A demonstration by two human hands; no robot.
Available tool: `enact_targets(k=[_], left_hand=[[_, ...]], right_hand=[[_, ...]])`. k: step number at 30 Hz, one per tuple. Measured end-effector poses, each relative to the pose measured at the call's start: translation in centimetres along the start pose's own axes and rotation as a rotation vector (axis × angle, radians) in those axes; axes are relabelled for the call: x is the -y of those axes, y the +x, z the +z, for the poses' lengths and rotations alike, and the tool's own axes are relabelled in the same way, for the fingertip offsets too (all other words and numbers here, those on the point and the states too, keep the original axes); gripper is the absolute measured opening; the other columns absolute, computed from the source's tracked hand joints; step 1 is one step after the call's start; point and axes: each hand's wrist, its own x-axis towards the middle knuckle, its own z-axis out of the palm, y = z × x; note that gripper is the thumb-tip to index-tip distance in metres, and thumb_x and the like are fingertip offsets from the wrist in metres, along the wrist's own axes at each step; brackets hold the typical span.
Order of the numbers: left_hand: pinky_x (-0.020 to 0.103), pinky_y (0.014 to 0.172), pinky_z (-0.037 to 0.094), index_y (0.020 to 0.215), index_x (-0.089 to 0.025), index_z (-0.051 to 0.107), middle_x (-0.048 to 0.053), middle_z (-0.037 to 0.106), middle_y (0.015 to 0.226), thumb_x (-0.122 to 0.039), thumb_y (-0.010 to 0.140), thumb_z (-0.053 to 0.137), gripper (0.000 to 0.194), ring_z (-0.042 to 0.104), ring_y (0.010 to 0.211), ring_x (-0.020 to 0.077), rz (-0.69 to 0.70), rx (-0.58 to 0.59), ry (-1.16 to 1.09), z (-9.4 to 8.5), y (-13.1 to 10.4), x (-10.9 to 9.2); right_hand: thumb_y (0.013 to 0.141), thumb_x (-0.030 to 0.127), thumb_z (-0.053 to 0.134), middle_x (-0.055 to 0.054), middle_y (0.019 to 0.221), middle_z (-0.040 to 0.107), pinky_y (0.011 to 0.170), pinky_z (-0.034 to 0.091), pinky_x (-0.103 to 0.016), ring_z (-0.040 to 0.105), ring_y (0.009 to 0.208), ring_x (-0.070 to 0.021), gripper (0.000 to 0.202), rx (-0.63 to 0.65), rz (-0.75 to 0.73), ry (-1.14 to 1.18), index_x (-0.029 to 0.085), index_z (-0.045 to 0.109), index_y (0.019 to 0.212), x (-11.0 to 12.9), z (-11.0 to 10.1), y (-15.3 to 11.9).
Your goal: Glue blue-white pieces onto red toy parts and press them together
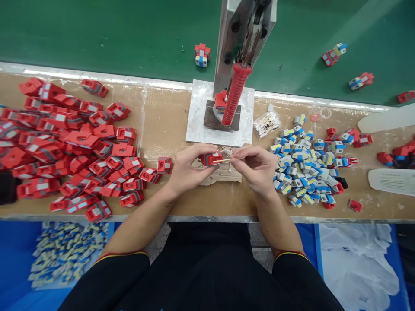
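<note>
My left hand [185, 172] is closed around a red plastic toy part [207, 159] with grey on it, held over the bench in front of the press. Between thumb and fingertips, my right hand [259, 168] pinches a thin cotton swab [224, 160]. The far end of the swab reaches the red part; its tip is hard to make out. Beneath both hands lies a piece of torn cardboard [223, 176], with another swab [230, 167] and a small clear ring-shaped thing near my right fingertips.
A hand press with a red handle [238, 93] stands on a metal plate [197, 116]. Red parts [81, 140] are heaped left; white, blue and yellow parts [301, 160] right, near a bag of swabs [267, 123]. Joined pieces [202, 55] lie on the green surface [129, 34].
</note>
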Motion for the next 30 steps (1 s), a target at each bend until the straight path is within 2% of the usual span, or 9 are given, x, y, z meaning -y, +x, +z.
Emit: enact_targets(k=[6,11,17,30], left_hand=[[0.040,0.099,0.064,0.109,-0.023,0.078,0.009,0.082,0.113,-0.032,0.087,0.085,0.025,0.079,0.107,0.0242,-0.038,0.007,-0.001,0.1,0.1,0.0],[0.037,0.098,0.064,0.112,-0.024,0.078,0.008,0.082,0.112,-0.028,0.086,0.085,0.027,0.079,0.107,0.0233,-0.012,0.003,-0.013,-0.1,0.1,0.1],[0.034,0.097,0.062,0.113,-0.023,0.077,0.008,0.082,0.112,-0.022,0.086,0.086,0.028,0.078,0.108,0.0220,0.051,-0.013,0.010,-0.2,0.3,-0.1],[0.032,0.087,0.063,0.108,-0.021,0.077,0.008,0.081,0.109,-0.022,0.085,0.084,0.025,0.077,0.104,0.0217,0.007,-0.026,0.039,-0.5,0.4,-0.3]], right_hand=[[0.087,0.026,0.082,0.000,0.080,0.080,0.054,0.050,-0.029,0.062,0.059,-0.0127,0.007,0.033,-0.047,0.029,0.027,0.076,0.085,-0.3,0.1,-0.1],[0.085,0.016,0.082,0.002,0.080,0.080,0.053,0.047,-0.027,0.061,0.057,-0.0112,0.012,0.041,-0.053,0.021,0.027,0.077,0.085,-0.3,0.1,0.0],[0.084,0.015,0.081,0.001,0.080,0.080,0.052,0.046,-0.026,0.061,0.057,-0.0108,0.012,0.034,-0.043,-0.006,0.026,0.076,0.084,-0.2,-0.3,0.0],[0.087,0.022,0.078,-0.001,0.076,0.079,0.052,0.047,-0.028,0.063,0.060,-0.0135,0.008,0.027,-0.108,-0.216,0.025,0.074,0.080,0.3,-1.0,0.3]])
